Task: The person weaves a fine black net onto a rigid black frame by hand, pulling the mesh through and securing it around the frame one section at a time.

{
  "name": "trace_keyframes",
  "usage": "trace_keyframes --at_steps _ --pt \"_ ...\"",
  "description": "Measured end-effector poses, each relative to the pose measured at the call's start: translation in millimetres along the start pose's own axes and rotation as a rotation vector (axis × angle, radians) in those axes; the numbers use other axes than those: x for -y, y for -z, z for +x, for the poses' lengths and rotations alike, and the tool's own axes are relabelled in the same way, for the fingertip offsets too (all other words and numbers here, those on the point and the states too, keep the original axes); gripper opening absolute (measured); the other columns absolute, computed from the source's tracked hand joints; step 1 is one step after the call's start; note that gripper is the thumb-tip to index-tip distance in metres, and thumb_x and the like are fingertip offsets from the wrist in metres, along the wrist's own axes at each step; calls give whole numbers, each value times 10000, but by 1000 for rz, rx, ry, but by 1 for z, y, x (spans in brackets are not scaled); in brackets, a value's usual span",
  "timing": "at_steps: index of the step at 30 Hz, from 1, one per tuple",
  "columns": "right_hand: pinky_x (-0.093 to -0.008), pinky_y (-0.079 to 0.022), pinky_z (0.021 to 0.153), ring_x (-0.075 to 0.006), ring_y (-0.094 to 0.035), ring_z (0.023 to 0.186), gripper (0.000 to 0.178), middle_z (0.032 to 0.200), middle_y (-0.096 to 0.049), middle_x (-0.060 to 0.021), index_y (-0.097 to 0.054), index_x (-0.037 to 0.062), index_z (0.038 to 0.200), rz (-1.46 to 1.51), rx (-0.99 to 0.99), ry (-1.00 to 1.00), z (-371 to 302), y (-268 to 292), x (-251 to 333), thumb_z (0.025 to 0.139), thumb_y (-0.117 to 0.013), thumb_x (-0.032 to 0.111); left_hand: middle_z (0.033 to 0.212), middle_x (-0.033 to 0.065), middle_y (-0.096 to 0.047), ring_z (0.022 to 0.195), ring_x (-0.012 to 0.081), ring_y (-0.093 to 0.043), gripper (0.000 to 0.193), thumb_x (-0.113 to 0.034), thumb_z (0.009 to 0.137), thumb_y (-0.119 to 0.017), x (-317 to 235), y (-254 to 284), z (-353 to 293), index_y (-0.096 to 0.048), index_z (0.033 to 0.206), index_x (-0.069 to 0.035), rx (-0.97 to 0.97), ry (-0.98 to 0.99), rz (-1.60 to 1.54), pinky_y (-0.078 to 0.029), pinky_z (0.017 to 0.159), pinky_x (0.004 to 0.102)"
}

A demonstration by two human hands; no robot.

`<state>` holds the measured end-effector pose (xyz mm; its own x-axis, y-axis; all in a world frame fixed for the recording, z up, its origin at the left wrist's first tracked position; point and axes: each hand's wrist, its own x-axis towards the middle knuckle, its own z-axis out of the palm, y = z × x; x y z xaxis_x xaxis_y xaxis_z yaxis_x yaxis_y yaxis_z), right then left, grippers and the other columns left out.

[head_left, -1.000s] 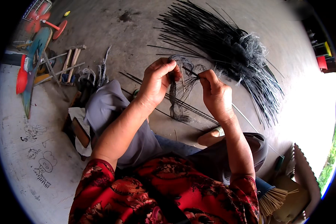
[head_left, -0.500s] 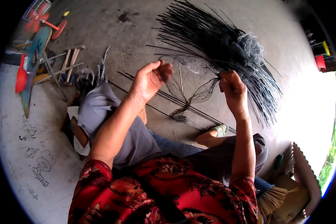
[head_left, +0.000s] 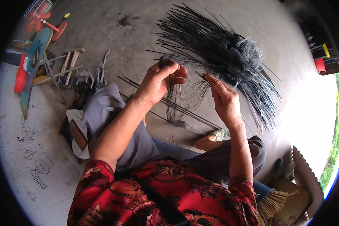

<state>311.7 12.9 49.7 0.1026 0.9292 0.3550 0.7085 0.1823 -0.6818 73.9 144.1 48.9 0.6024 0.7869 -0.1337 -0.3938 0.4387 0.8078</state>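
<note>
A fine black net (head_left: 174,111) hangs between my two hands, its lower end bunched near the floor. My left hand (head_left: 156,83) is closed with curled fingers on the net's upper edge, and some mesh shows above the thumb. Opposite it, my right hand (head_left: 226,100) pinches the net's other side. A short dark stick-like piece (head_left: 199,73) pokes out at the right fingertips; whether it is part of the net I cannot tell. Just beyond the hands, a large heap of long black rods (head_left: 192,32) lies on the floor with a tangle of grey netting (head_left: 245,56) on it.
Several thin black rods (head_left: 192,109) lie on the floor below the net. At left stand a red fan (head_left: 39,17), a red scoop (head_left: 20,75) and a wooden folding frame (head_left: 69,67). A straw broom (head_left: 273,203) is at lower right, near a bright doorway.
My left hand has moved slightly right and its fingers have closed on the net. My right hand has shifted left and turned, bringing the hands closer together. The net hangs narrower.
</note>
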Motion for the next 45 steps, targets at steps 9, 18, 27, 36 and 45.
trace_keyframes --at_steps 9,18,27,36,45 --pt "-317 -565 668 -198 -694 713 400 856 -696 -96 -738 142 1407 -75 21 99 4 3 5 1059 -659 -38 1072 104 -797 1050 230 -782 285 -310 1108 -686 5 -2 0 -756 1141 -35 -34 33 -12 -609 885 362" --pt "-324 -538 616 -244 -652 639 376 819 -676 -69 -786 147 1345 299 -126 25 9 -1 13 1036 -681 -38 979 53 -781 897 164 -753 275 -335 1096 -710 8 -15 0 -753 1050 -67 -74 124 -21 -614 794 329" --pt "-296 -526 637 -136 -622 674 382 775 -627 -32 -722 84 1414 91 -85 -4 9 -14 21 1060 -657 -43 974 70 -787 850 189 -740 218 -288 1069 -750 24 -14 -9 -761 1093 -72 -105 244 -109 -561 739 344" --pt "-337 -575 657 -235 -682 699 369 859 -718 -72 -777 160 1313 -79 -56 116 8 -16 11 1012 -703 -39 920 32 -751 816 173 -724 232 -290 1104 -698 1 -11 -6 -738 1169 -71 -139 24 63 -576 765 336" --pt "-286 -550 669 -157 -654 710 361 875 -728 -64 -761 123 1367 288 -89 -17 20 -19 23 1066 -650 -40 1011 74 -782 896 184 -763 254 -278 1104 -703 1 -2 -6 -729 1206 -48 -171 120 -43 -605 803 337"
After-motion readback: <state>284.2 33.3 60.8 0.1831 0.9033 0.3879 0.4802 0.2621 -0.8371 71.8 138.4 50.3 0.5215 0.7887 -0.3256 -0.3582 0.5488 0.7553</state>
